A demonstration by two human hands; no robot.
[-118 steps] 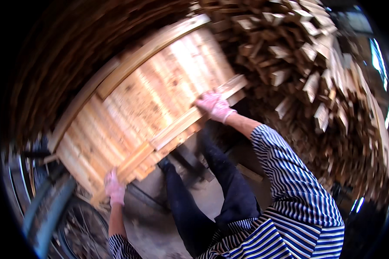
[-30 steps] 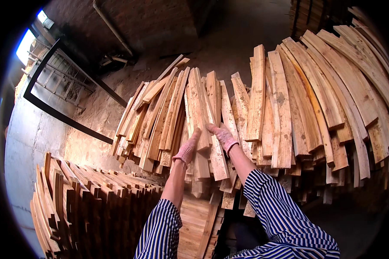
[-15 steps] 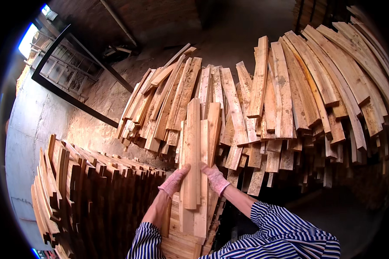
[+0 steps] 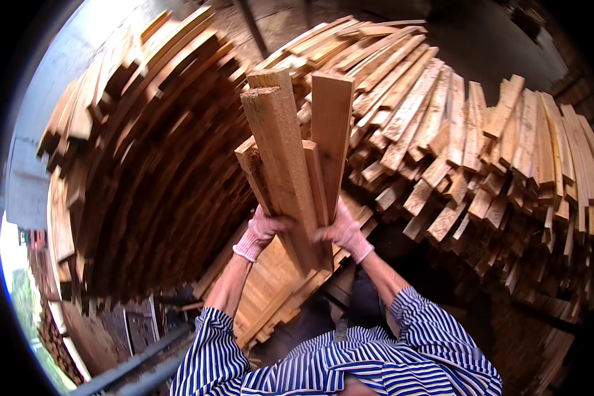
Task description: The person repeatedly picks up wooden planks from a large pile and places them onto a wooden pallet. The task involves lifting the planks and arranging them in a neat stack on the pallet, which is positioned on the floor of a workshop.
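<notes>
A bundle of several wooden boards stands raised and tilted in front of me, gripped from both sides. My left hand, in a pale pink knit glove, is closed round the bundle's left side, with the thumb across the front board. Its right side is held by my right hand, gloved alike, thumb also on the front. The boards' upper ends spread apart. Below the bundle lies a flat layer of pale boards, partly covered by the boards I hold and my arms.
A tall stack of boards rises at the left, its cut ends uneven. Along the far right runs a long heap of loose boards with ends jutting toward me. Metal pipes lie at the lower left. A grey wall stands far left.
The view has swung to the left. The boards in my hands have come up off the pile and now stand more upright, with the ends fanned; both hands keep their grip.
</notes>
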